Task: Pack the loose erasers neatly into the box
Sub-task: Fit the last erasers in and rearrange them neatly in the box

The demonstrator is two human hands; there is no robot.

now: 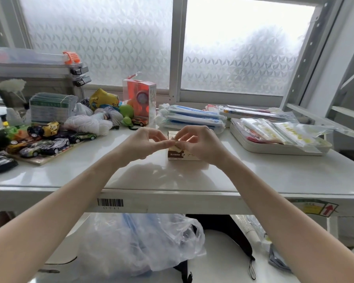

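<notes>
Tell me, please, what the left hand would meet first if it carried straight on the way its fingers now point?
The left hand points rightward, so it would first meet the small eraser pinched over the box, then the right hand; their fingers nearly touch already.

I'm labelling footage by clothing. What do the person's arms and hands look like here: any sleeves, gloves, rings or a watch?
Both forearms are bare up to the frame edge: no sleeves show. The left hand and right hand wear no gloves, and no ring, watch or bracelet is visible on either wrist or the fingers that show. Nails look short and unpainted, though they are small in this view.
</notes>
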